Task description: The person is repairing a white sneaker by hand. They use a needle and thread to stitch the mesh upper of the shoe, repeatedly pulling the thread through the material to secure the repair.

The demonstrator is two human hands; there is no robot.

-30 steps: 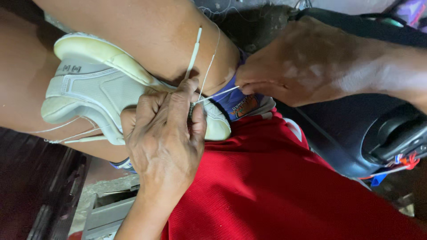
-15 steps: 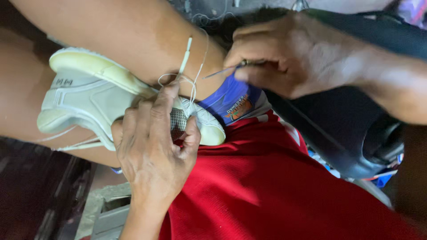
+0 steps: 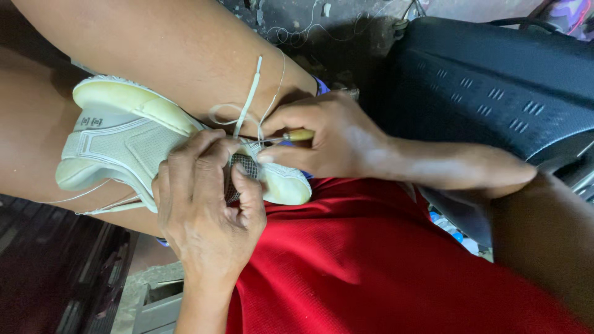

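A: Entry: where was the white shoe (image 3: 124, 145)?

B: It lay on its side, wedged between the person's bare legs, sole toward the upper thigh, above the red cloth (image 3: 383, 266).

A: Left hand (image 3: 207, 213)?

B: It was clamped over the shoe's mesh toe end, fingers (image 3: 213, 167) curled tight around it.

A: Right hand (image 3: 334, 139)?

B: Its fingers were pinched shut on a thin tool with a yellowish handle (image 3: 300, 134), tip at the shoe just beside the left hand's fingertips.

A: Thread?

B: A white thread (image 3: 250, 93) ran up from the toe across the thigh, with a loop near the shoe. A dark seat (image 3: 495, 80) sat behind the right forearm.
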